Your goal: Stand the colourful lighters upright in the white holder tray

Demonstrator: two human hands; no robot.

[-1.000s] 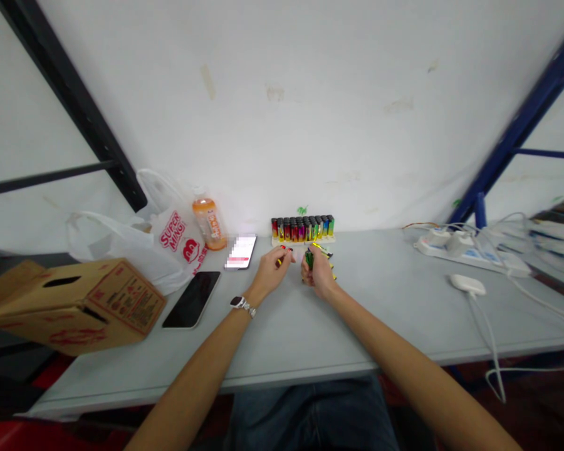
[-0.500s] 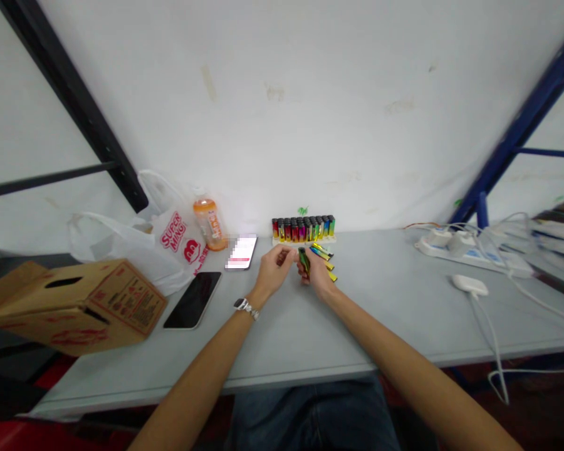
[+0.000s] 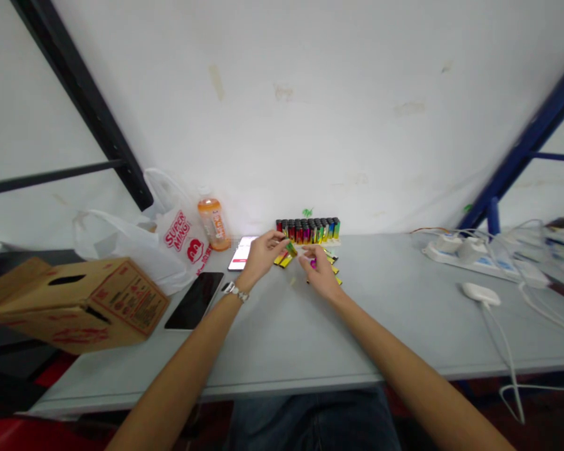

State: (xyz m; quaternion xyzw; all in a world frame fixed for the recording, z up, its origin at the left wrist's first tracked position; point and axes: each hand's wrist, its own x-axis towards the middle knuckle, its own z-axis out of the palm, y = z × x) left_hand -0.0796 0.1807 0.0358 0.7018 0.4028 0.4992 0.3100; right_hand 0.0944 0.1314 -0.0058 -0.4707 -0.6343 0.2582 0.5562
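My left hand (image 3: 263, 252) is closed in a pinch on a shiny green-and-yellow lighter (image 3: 291, 249), held tilted above the table. Just to the right, my right hand (image 3: 321, 274) has its fingers curled around a magenta lighter (image 3: 313, 264), mostly hidden by the hand. Several lighters with black tops stand upright in close rows in a pale tray (image 3: 337, 242) against the wall. Loose yellow lighters (image 3: 282, 258) lie beneath my left fingers, and more loose lighters (image 3: 331, 256) stick out beyond my right hand.
Left of my hands are a lit phone (image 3: 239, 255), an orange drink bottle (image 3: 214, 225), a dark tablet (image 3: 195, 302), a white plastic bag (image 3: 169, 250) and a cardboard box (image 3: 75, 304). A power strip (image 3: 489, 264) and white charger (image 3: 481, 293) with cables lie at right.
The green-and-yellow lighter, earlier in my right hand, is now in my left. Loose lighters now show under my left hand. The view has shifted slightly.
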